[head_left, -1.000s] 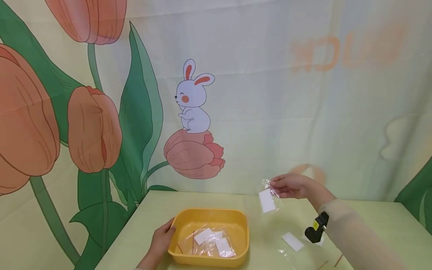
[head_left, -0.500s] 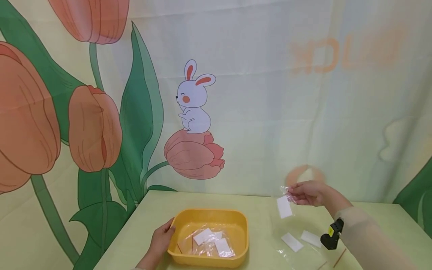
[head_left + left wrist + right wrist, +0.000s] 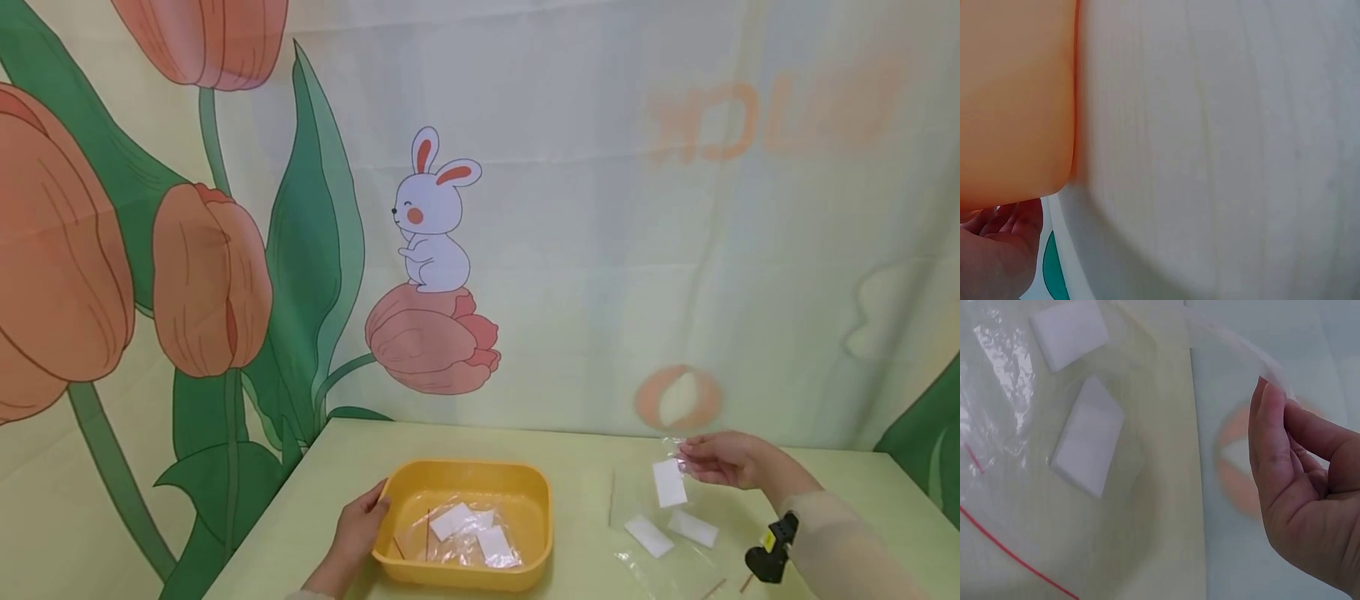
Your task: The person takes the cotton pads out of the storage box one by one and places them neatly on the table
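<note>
At the left side of a yellow plastic basin (image 3: 465, 575), my left hand (image 3: 358, 527) grips the wall, thumb on the rim. Its curled fingers also show beneath the basin in the left wrist view. Inside the basin lie several clear zip bags with white rectangular pieces (image 3: 451, 522) in them. Between thumb and fingertips, my right hand (image 3: 722, 458) pinches the top of another clear zip bag (image 3: 1241, 340). This bag hangs down with a white rectangular piece (image 3: 670, 483) inside, over the right part of the table.
Below the hanging bag, two white rectangular pieces (image 3: 648, 536) lie with clear plastic bags (image 3: 637, 569) on the pale table (image 3: 581, 517). Red zip strips (image 3: 1019, 556) show there. A curtain (image 3: 570, 250) printed with tulips and a rabbit hangs behind the table's far edge.
My right hand has carried the hanging bag to the right and lower, bringing it close over the white pieces on the table. The left hand and the basin have stayed put.
</note>
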Demonstrator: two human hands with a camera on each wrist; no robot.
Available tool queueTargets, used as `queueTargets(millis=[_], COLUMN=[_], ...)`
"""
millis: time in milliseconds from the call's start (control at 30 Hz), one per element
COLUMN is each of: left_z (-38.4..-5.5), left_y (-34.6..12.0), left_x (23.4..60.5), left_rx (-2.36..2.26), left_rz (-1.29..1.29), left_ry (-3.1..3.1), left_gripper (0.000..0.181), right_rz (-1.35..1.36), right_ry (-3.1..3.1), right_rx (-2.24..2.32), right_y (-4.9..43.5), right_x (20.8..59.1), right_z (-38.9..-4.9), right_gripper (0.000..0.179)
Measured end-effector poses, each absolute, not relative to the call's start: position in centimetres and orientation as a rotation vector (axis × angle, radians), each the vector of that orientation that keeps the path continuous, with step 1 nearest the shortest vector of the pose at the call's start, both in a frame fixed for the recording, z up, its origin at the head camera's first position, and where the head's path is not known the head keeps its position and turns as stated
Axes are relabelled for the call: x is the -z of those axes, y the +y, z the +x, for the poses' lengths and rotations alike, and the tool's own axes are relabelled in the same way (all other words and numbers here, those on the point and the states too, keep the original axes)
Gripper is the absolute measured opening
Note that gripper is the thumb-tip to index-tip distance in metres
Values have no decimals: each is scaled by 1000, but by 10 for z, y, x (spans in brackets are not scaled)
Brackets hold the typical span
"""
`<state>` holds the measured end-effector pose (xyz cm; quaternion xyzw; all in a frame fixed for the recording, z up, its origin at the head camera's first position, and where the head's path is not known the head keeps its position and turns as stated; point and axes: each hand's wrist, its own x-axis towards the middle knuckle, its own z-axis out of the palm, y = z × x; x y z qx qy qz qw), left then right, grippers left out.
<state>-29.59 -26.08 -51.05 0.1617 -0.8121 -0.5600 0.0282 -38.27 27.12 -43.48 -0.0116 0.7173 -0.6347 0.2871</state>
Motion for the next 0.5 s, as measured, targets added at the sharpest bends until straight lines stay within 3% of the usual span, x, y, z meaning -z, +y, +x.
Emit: queueTargets(millis=[500], left_z=[-296], left_y=[-257], left_x=[508], left_rx=[1721], left_rz=[497], left_ry=[-2506], left_gripper=[47], right_rz=[111], right_ry=[1888], right_rx=[1742], right_y=[310], right_x=[461], right_z=[-381], right_gripper=[31])
